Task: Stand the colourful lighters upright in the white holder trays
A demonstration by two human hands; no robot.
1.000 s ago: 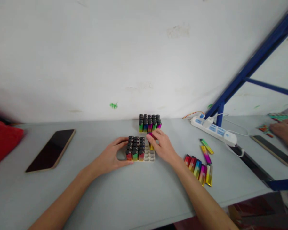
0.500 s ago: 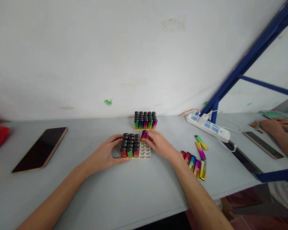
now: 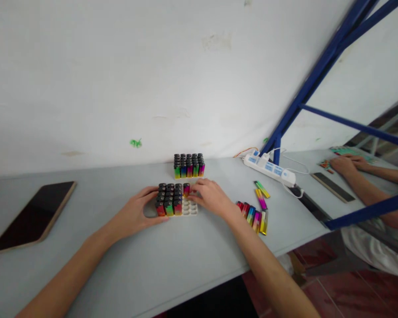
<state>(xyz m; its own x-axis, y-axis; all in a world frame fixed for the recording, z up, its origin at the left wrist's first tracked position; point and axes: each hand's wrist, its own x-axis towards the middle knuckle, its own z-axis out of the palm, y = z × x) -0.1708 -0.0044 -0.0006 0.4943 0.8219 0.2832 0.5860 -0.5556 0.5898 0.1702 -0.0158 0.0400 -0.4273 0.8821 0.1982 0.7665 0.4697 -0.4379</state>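
A white tray (image 3: pixel 189 208) with round-edged slots stands before me, its left columns filled with upright lighters (image 3: pixel 169 207) with black tops and bright metallic bodies. My left hand (image 3: pixel 137 213) grips the tray's left end, thumb along the front and fingers behind. A magenta-and-gold lighter (image 3: pixel 186 191) stands upright at the back of the column beside the filled ones. The fingers of my right hand (image 3: pixel 207 194) are closed at its right side. Bare slots show in front and to the right of it.
Behind is a second block of upright lighters (image 3: pixel 189 170) near the wall. Several loose lighters (image 3: pixel 251 215) lie at right. Beyond them are a white power strip (image 3: pixel 268 168) and blue metal frame (image 3: pixel 287 119). A dark tablet-like slab (image 3: pixel 33 216) lies left. Another person's hands (image 3: pixel 346 163) work far right.
The lighter in my right hand has gone from tilted to upright in the tray. My left hand keeps its grip. The view has turned to the right.
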